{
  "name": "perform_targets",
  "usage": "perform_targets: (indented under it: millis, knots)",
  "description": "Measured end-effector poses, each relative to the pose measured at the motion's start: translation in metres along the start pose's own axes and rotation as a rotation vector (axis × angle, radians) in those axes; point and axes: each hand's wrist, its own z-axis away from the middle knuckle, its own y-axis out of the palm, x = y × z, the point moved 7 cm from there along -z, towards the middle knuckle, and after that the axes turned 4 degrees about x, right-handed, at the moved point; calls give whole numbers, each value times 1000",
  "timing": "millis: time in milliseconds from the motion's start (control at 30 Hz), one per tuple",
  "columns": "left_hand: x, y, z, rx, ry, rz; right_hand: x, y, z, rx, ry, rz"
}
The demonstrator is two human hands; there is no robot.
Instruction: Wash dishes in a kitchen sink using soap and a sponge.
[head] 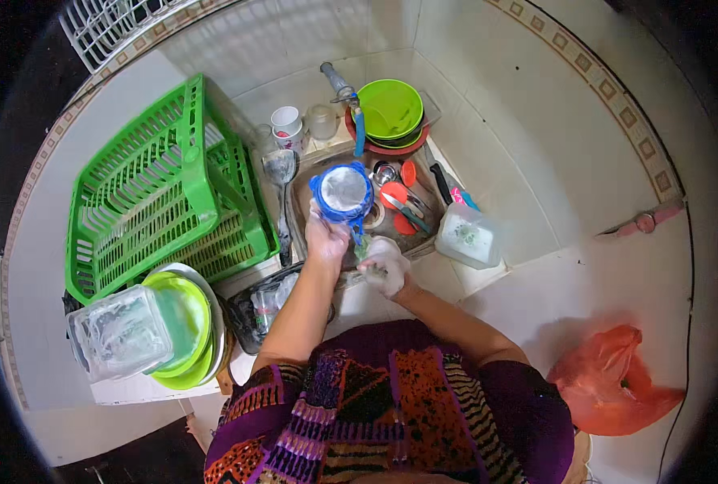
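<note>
My left hand [327, 235] grips a blue-rimmed strainer or lid with a whitish round middle [343, 189], held up over the sink basin [310, 163]. Close by at the lower right, my right hand [385, 266] is covered in suds and closed around a green scrubbing pad [364, 247], partly hidden by the fingers. In the basin lie orange-red lids [394, 195], a knife with a green handle [414, 219], some spoons and a small steel cup [385, 173]. A faucet with a blue hose [359, 130] hangs above them.
Green plastic baskets [198, 181] stand left. Soapy plates [198, 314] and a clear container [123, 333] sit lower left. A spatula [281, 169] and black tray [244, 308] flank the basin's left. Green bowls [389, 109], a black-handled knife [440, 181] and a soapy tub [468, 236] border it right.
</note>
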Motion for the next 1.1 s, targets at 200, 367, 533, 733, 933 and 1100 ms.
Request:
perform_targets:
  millis: [200,367,533,733,933,1100]
  knots:
    - [12,-2,3,-223,61,43,45,-39,-35,-377,-414,210]
    - [7,5,11,-196,-6,54,1,-33,-29,-162,104,57]
    - [-29,-26,21,-163,126,-60,-12,-47,-19,59,538,-156]
    - [-122,23,105,-291,483,-1042,2,-44,-44,139,170,84]
    - [-128,31,168,-239,710,-1940,33,40,-54,337,44,168]
    - [-120,14,198,-336,979,-2404,38,99,-48,433,-29,105]
